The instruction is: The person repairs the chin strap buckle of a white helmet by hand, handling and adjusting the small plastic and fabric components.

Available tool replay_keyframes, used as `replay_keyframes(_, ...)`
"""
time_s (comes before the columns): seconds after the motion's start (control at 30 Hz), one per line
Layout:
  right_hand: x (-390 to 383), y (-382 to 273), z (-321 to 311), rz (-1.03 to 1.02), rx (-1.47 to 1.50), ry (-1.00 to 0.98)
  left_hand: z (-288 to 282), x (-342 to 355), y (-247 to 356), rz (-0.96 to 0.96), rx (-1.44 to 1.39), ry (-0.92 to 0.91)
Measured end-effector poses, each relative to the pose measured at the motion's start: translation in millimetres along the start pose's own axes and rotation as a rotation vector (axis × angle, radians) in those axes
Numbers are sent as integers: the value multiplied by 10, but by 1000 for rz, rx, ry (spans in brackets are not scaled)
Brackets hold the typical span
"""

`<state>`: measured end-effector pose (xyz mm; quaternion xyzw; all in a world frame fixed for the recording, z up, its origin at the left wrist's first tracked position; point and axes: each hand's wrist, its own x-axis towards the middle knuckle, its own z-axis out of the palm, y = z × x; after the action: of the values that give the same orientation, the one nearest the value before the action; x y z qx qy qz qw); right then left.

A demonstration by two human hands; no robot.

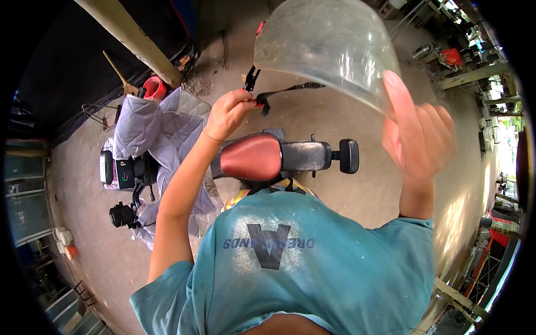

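A clear, scuffed helmet visor [326, 42] curves across the top of the view. My right hand [419, 134] grips its right edge, index finger laid along the plastic and the other fingers curled. Left of the visor, my left hand [230, 111] pinches a black chin strap [279, 94] near a small red piece. One strap end runs right beneath the visor, and a black slotted piece [252, 79] rises from my fingers toward the visor's left corner. Whatever the visor is fixed to lies out of sight.
Below my hands stands an electric scooter with a reddish-brown seat [251, 156] and a black backrest [349, 156]. A grey quilted cover [159, 125] drapes its front. Farther left are a red bucket [154, 88], a broom [129, 88] and a pale post [131, 39].
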<state>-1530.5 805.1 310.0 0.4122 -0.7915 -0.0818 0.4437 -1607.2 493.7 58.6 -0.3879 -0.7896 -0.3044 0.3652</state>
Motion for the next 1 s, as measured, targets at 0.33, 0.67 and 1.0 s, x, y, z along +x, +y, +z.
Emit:
replay_keyframes(0.33, 116, -36, -433, 8, -73, 127, -257, 335, -61, 178, 75, 105)
replay_keyframes(0.67, 5, -55, -150, 200, -18, 67, -351, -51, 102, 139, 76, 55)
replay_keyframes(1.0, -1194, 58, 1526, 1188, 981, -323, -547, -411, 447, -499, -478, -316)
